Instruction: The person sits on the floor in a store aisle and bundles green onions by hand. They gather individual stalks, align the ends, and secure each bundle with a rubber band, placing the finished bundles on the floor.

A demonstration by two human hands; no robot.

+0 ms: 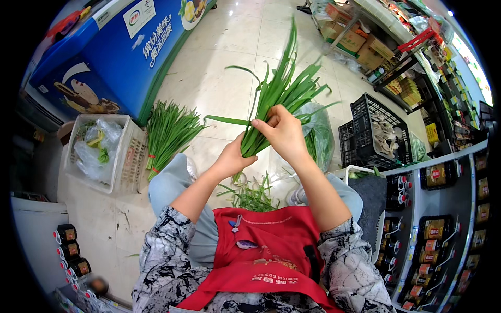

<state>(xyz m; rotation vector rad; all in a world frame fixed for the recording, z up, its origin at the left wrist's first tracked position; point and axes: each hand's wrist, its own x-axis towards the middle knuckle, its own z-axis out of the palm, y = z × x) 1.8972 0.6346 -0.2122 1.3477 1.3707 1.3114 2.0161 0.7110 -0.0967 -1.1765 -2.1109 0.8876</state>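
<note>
My left hand (233,156) grips the lower part of a bunch of green garlic chives (280,84), held above the floor with its leaves fanning up and away. Several leaves stick out sideways. My right hand (285,135) is at the bunch's near side, thumb and finger pinched on leaves. Below, between my feet, lies a pile of loose chive leaves and scraps (256,197). To the left, a large bundle of chives (170,135) tied with red bands rests on the floor. More greens show inside a clear plastic bag (319,133), partly hidden behind my right arm.
A white plastic crate (129,156) with plastic bags stands left, by a blue freezer (117,54). On the right are black crates (362,113) holding mushrooms (383,135), a grey-topped white container (368,207) and shelves of dark bottles (430,238). Cardboard boxes (372,51) sit under a rack.
</note>
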